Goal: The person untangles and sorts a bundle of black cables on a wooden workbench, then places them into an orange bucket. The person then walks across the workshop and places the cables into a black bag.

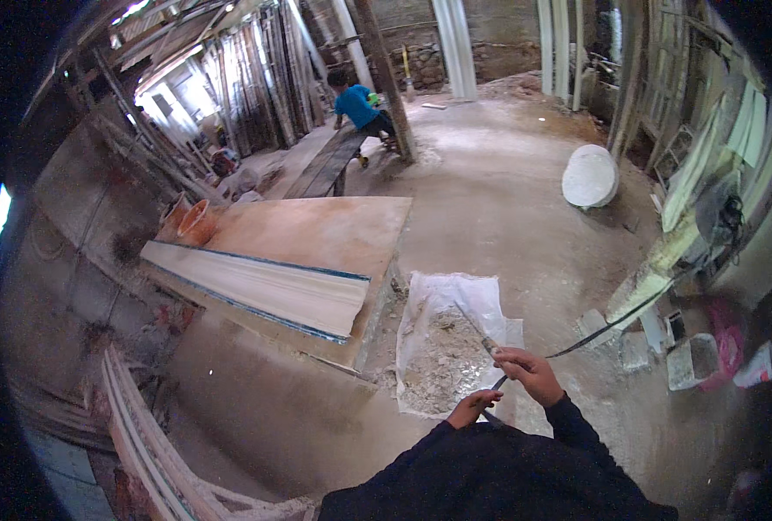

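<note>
My right hand (pixel 529 375) is closed round the handle of a long, thin-bladed tool (pixel 475 325), its narrow blade pointing forward and left. The exact kind of blade is too small to tell. Just left and nearer, my left hand (pixel 474 407) has its fingers curled by a dark, narrow piece (pixel 500 382) that I cannot make out. Beyond both hands a white sheet (pixel 473 291) lies on the floor, heaped with pale, crumbly plaster debris (pixel 442 356).
Left of the sheet stands a low table (pixel 334 217) bearing a long, pale ribbed moulding (pixel 260 284) with blue edges and orange buckets (pixel 197 224). A dark cable (pixel 616 323) crosses from the right. Farther back are a white round object (pixel 591 176) and a person in blue (pixel 357 106) at a bench (pixel 323 163).
</note>
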Demonstrator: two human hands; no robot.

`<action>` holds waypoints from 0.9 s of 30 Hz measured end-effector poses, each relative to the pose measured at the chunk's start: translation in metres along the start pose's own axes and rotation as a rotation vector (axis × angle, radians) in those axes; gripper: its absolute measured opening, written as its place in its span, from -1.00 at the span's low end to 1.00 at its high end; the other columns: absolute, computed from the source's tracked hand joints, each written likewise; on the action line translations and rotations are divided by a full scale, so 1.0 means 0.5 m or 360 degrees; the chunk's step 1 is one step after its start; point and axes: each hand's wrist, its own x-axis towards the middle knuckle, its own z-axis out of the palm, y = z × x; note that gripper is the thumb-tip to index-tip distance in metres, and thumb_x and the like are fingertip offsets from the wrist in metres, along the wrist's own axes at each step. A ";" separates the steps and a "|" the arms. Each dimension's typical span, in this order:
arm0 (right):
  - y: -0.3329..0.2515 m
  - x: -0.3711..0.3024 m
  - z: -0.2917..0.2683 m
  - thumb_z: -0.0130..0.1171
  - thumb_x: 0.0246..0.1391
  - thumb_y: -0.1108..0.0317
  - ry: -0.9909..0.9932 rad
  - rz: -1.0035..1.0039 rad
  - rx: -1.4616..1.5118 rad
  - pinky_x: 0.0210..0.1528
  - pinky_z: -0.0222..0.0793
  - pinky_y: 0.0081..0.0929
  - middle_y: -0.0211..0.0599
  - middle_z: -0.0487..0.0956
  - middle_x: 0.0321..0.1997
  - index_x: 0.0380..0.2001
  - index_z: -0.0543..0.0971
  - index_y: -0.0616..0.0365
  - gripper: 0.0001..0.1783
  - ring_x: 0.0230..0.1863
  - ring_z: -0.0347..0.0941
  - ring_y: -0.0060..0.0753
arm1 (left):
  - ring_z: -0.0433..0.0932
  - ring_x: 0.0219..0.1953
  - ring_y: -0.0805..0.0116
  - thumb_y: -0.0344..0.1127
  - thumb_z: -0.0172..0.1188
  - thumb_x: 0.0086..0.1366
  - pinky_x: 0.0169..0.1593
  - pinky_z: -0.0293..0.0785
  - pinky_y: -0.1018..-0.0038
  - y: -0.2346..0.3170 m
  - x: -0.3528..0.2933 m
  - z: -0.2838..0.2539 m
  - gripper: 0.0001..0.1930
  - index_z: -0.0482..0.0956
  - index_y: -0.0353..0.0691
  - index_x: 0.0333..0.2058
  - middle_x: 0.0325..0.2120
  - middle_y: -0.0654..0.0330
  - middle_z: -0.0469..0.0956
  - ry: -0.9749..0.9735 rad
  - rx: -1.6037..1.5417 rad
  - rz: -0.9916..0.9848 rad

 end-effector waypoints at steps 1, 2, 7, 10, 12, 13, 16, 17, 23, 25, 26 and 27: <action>-0.001 0.025 -0.010 0.05 0.05 0.33 -0.0115 0.0082 0.0006 -0.13 0.30 -0.55 -0.27 0.51 -0.17 -0.18 0.53 0.18 -0.73 -0.15 0.39 -0.52 | 0.38 -0.10 0.38 -0.06 -0.13 0.30 -0.01 0.27 0.43 -0.014 0.006 0.004 -0.60 0.43 -0.24 -0.09 -0.12 0.20 0.43 0.0083 -0.0005 -0.0086; 0.001 0.046 -0.022 0.05 0.06 0.31 -0.0211 0.0169 0.0011 -0.13 0.30 -0.56 -0.29 0.52 -0.20 -0.17 0.52 0.19 -0.71 -0.17 0.39 -0.53 | 0.38 -0.09 0.35 -0.08 -0.15 0.31 0.00 0.27 0.41 -0.018 0.013 0.013 -0.60 0.42 -0.27 -0.09 -0.11 0.17 0.43 0.0149 -0.0013 -0.0181; 0.059 0.152 -0.033 0.02 0.08 0.22 -0.0542 0.0273 -0.0070 -0.23 0.32 -0.58 -0.37 0.54 -0.30 -0.13 0.50 0.19 -0.66 -0.29 0.39 -0.58 | 0.43 -0.17 0.39 -0.15 -0.13 0.32 -0.10 0.32 0.46 -0.065 0.025 0.015 -0.67 0.46 -0.23 -0.12 -0.23 0.18 0.50 0.0252 -0.0013 -0.0254; 0.101 0.231 -0.021 0.03 0.07 0.17 -0.0780 0.0268 -0.0182 -0.25 0.31 -0.58 -0.38 0.54 -0.30 -0.12 0.50 0.17 -0.62 -0.31 0.39 -0.59 | 0.44 -0.18 0.38 -0.17 -0.13 0.32 -0.10 0.32 0.47 -0.098 0.044 0.013 -0.64 0.43 -0.37 -0.14 -0.23 0.12 0.49 0.0428 -0.0369 -0.0056; 0.133 0.289 -0.011 0.04 0.06 0.16 -0.0838 0.0117 -0.0362 -0.24 0.31 -0.56 -0.35 0.55 -0.27 -0.12 0.50 0.17 -0.62 -0.29 0.40 -0.55 | 0.44 -0.17 0.37 -0.16 -0.12 0.32 -0.10 0.32 0.47 -0.065 0.055 0.010 -0.63 0.42 -0.38 -0.13 -0.22 0.12 0.49 0.0474 -0.0481 -0.0070; 0.150 0.321 -0.004 0.05 0.05 0.16 -0.0835 -0.0018 -0.0473 -0.23 0.32 -0.54 -0.31 0.55 -0.25 -0.13 0.50 0.17 -0.62 -0.28 0.42 -0.52 | 0.44 -0.17 0.37 -0.14 -0.12 0.31 -0.10 0.32 0.47 -0.042 0.059 0.007 -0.62 0.42 -0.37 -0.12 -0.22 0.12 0.49 0.0438 -0.0526 -0.0056; 0.162 0.412 0.026 0.05 0.02 0.17 -0.0835 -0.0209 -0.0711 -0.19 0.33 -0.47 -0.19 0.55 -0.22 -0.15 0.51 0.15 -0.63 -0.25 0.46 -0.37 | 0.41 -0.12 0.35 -0.11 -0.16 0.31 0.00 0.27 0.46 -0.006 0.094 -0.036 -0.58 0.41 -0.35 -0.08 -0.16 0.11 0.46 0.0369 -0.0181 -0.0173; 0.162 0.441 0.042 0.05 0.01 0.18 -0.0829 -0.0239 -0.0773 -0.18 0.33 -0.45 -0.15 0.54 -0.22 -0.16 0.51 0.14 -0.64 -0.24 0.47 -0.32 | 0.40 -0.09 0.34 -0.10 -0.19 0.31 0.04 0.25 0.45 0.011 0.107 -0.054 -0.57 0.40 -0.34 -0.07 -0.14 0.11 0.45 0.0344 0.0020 -0.0239; 0.171 0.631 0.130 0.02 -0.02 0.28 -0.0752 -0.0583 -0.0817 -0.17 0.33 -0.31 -0.08 0.50 -0.28 -0.24 0.54 0.11 -0.73 -0.23 0.42 -0.10 | 0.40 -0.10 0.36 -0.16 -0.07 0.25 0.02 0.26 0.44 0.013 0.214 -0.182 -0.64 0.43 -0.34 -0.14 -0.18 0.14 0.47 0.0395 -0.0233 -0.0152; 0.190 0.707 0.156 -0.02 -0.05 0.30 -0.0682 -0.0699 -0.0862 -0.21 0.34 -0.25 -0.06 0.50 -0.38 -0.28 0.53 0.14 -0.73 -0.30 0.41 -0.02 | 0.40 -0.10 0.33 -0.10 -0.14 0.29 0.00 0.26 0.43 0.081 0.249 -0.192 -0.60 0.44 -0.35 -0.15 -0.18 0.13 0.48 0.0397 -0.0093 -0.0081; 0.195 0.744 0.171 0.01 -0.09 0.31 -0.0717 -0.0701 -0.0974 -0.14 0.30 -0.23 -0.10 0.48 -0.34 -0.26 0.53 0.09 -0.72 -0.23 0.40 -0.09 | 0.41 -0.09 0.32 -0.09 -0.15 0.30 0.00 0.26 0.42 0.121 0.262 -0.198 -0.59 0.45 -0.34 -0.16 -0.18 0.13 0.48 0.0417 -0.0039 -0.0096; 0.206 0.779 0.189 0.00 -0.09 0.31 -0.0664 -0.0765 -0.1090 -0.10 0.28 -0.22 -0.13 0.48 -0.30 -0.26 0.53 0.08 -0.73 -0.19 0.38 -0.12 | 0.41 -0.09 0.31 -0.09 -0.17 0.31 0.00 0.26 0.42 0.161 0.274 -0.201 -0.59 0.45 -0.34 -0.16 -0.19 0.12 0.48 0.0437 0.0016 -0.0108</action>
